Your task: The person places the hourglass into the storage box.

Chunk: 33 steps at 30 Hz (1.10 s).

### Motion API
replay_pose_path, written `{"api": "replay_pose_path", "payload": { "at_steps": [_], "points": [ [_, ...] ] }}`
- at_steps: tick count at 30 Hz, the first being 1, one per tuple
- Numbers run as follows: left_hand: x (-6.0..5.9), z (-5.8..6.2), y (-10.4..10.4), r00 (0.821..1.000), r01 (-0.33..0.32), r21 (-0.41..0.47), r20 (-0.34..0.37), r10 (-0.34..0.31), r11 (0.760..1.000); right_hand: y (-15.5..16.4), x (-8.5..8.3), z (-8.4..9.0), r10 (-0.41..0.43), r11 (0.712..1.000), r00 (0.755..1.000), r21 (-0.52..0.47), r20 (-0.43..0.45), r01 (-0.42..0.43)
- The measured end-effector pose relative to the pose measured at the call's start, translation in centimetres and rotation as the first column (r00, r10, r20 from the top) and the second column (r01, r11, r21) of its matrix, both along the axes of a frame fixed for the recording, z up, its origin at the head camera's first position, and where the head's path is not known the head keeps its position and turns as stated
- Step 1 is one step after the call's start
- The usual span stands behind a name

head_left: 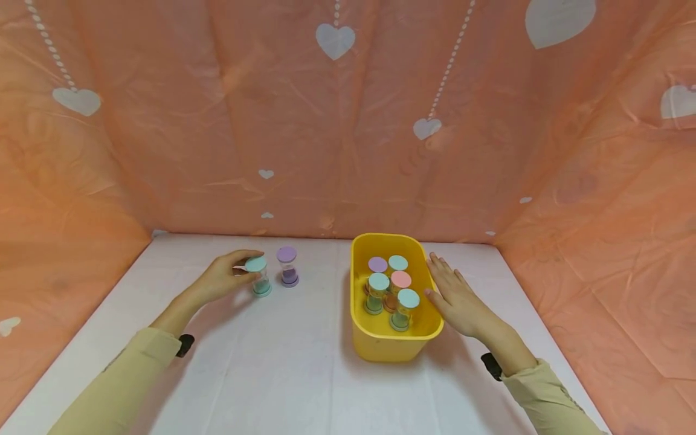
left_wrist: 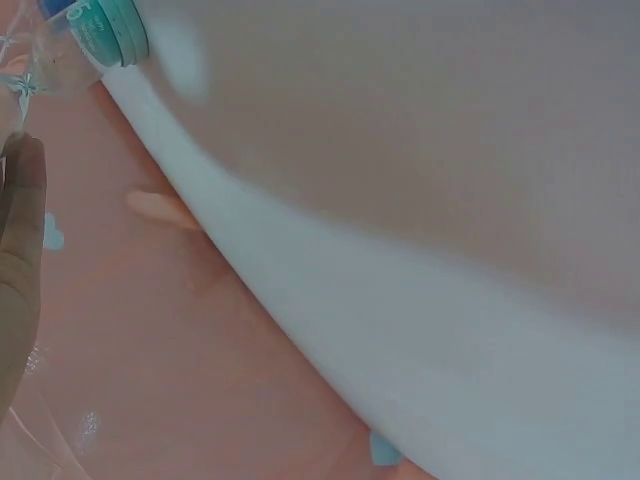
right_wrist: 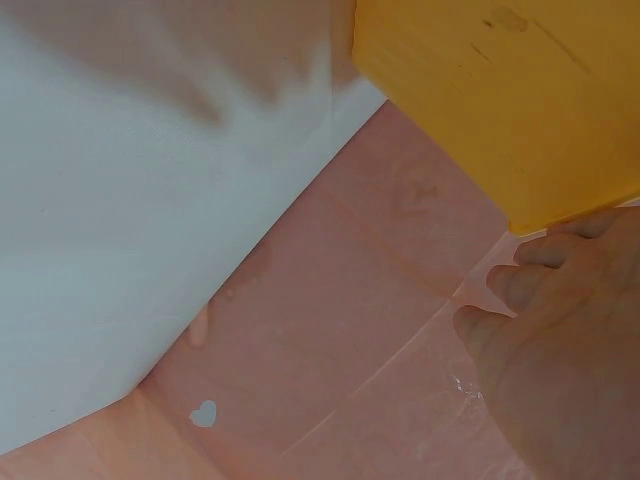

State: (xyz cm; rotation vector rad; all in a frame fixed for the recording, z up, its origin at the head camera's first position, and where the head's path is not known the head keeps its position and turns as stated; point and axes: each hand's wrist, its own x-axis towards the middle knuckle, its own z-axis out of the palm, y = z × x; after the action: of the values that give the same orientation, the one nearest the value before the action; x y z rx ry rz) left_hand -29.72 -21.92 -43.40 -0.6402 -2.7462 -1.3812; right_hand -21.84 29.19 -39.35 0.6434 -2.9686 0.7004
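My left hand [head_left: 231, 276] holds a small sand timer [head_left: 261, 284] with a mint-green cap and green sand between thumb and fingers, at the left of the table. Its green base [left_wrist: 110, 32] shows in the top left corner of the left wrist view. Just right of it stands a purple-capped sand timer [head_left: 288, 267]. Fingers straight, my right hand [head_left: 459, 302] rests against the right side of a yellow bin [head_left: 388, 347]. Inside the bin stand several sand timers, among them a pink-capped one [head_left: 401, 280], a purple-capped one [head_left: 377, 264] and mint-capped ones [head_left: 408, 299].
A white cloth [head_left: 272, 374] covers the table. Orange-pink sheeting [head_left: 283, 121] with pale hearts walls the back and both sides, close behind the bin and the timers.
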Motion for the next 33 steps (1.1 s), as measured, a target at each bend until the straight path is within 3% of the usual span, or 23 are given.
{"api": "replay_pose_path", "payload": {
  "at_steps": [19, 33],
  "points": [
    [1.1, 0.4, 0.5, 1.000, -0.027, 0.044, 0.001, 0.027, 0.999, -0.1, 0.0, -0.1, -0.005, 1.000, 1.000, 0.006, -0.008, 0.005],
    [2.8, 3.4, 2.5, 0.990, 0.004, 0.054, -0.142, 0.004, 0.999, -0.1, 0.1, 0.1, -0.008, 1.000, 1.000, 0.018, -0.005, 0.008]
  ]
}}
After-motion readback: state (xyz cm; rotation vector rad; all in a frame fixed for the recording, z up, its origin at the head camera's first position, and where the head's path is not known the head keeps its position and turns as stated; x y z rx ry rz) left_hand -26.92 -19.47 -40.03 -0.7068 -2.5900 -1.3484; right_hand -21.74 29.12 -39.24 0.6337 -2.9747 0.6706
